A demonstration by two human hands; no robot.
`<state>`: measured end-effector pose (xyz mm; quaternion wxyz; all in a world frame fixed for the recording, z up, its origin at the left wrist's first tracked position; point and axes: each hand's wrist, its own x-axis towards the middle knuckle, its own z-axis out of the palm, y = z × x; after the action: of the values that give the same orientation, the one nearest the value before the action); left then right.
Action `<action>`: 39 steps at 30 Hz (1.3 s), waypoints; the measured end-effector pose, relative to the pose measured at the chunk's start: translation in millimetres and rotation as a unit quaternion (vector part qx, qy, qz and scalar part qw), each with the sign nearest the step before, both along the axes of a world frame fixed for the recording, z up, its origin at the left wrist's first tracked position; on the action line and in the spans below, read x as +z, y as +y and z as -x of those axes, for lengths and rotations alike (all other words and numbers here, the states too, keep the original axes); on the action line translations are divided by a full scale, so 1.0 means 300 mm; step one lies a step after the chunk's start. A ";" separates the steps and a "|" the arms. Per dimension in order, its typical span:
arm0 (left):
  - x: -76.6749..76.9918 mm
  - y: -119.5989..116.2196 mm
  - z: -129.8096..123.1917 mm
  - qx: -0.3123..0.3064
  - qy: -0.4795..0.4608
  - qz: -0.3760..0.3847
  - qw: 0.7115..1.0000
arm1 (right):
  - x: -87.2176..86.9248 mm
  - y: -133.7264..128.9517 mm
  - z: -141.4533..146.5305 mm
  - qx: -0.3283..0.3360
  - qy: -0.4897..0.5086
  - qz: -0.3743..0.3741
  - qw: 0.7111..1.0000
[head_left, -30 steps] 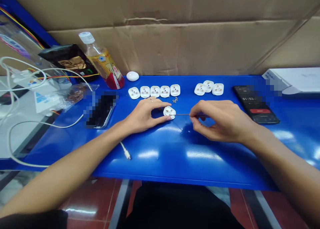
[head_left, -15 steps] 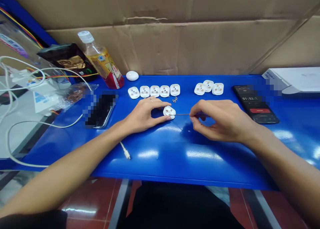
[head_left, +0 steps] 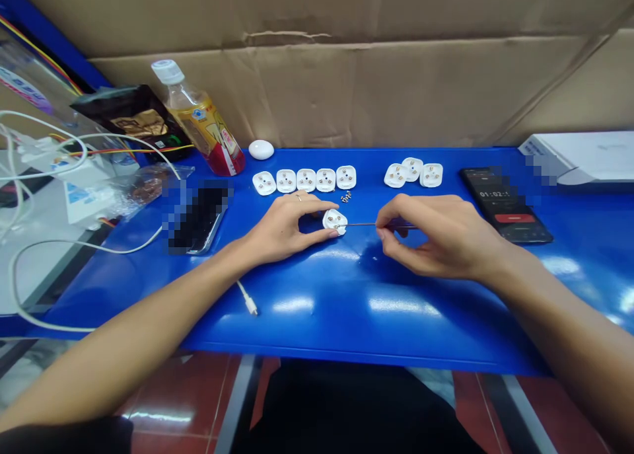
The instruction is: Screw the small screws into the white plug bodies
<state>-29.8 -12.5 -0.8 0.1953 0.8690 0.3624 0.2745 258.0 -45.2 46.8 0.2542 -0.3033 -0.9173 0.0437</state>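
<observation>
Between its thumb and fingers, my left hand (head_left: 284,228) grips a white plug piece (head_left: 335,222) with metal contacts, low over the blue table. My right hand (head_left: 433,236) pinches a thin screwdriver (head_left: 360,225), held level, its tip against the right side of that piece. Just behind lies a small pile of screws (head_left: 346,196). Several similar white pieces (head_left: 306,180) form a row at the back. Three more white pieces (head_left: 413,170) sit in a cluster to the right of the row.
A bottle (head_left: 205,127), a white egg-shaped object (head_left: 261,150) and a phone (head_left: 198,217) are at the left, with white cables. A cable plug (head_left: 250,304) lies near the front. Another phone (head_left: 510,206) and a white box (head_left: 589,156) stand right. Cardboard (head_left: 317,90) rises behind.
The screwdriver tip has shifted very slightly up in the view. Both hands keep nearly the same place and hold.
</observation>
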 end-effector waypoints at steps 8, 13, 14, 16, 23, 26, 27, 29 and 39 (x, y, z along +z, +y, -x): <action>0.001 0.000 0.001 -0.006 -0.001 0.001 1.000 | 0.000 0.000 -0.002 0.006 0.001 -0.017 1.000; 0.002 -0.001 0.001 -0.001 -0.001 0.003 1.000 | 0.001 -0.001 0.001 0.009 0.001 -0.012 1.000; 0.001 -0.001 0.001 -0.001 -0.001 0.003 1.000 | 0.001 -0.001 0.002 0.010 0.002 -0.011 1.000; 0.001 -0.001 0.001 -0.001 -0.001 0.001 1.000 | 0.001 0.000 0.002 0.010 0.002 -0.013 1.000; 0.001 0.000 0.000 -0.003 -0.001 0.002 1.000 | 0.000 0.001 -0.002 0.004 -0.007 -0.026 1.000; -0.001 0.000 0.001 -0.005 -0.001 0.002 1.000 | -0.002 0.002 0.000 0.011 -0.008 -0.030 0.999; -0.002 0.000 0.001 -0.005 -0.003 0.001 1.000 | -0.003 0.002 0.001 0.013 -0.009 -0.031 0.999; -0.004 0.001 0.002 -0.006 -0.007 -0.002 1.000 | -0.003 0.001 0.002 0.015 -0.009 -0.032 0.999; -0.007 0.002 0.003 -0.004 -0.008 0.002 1.000 | -0.002 -0.003 -0.002 0.007 -0.012 -0.024 1.000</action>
<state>-30.7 -11.9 -3.0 0.2009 0.8681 0.3575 0.2796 258.6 -46.1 46.3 0.2504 -0.2913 -0.9231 0.0199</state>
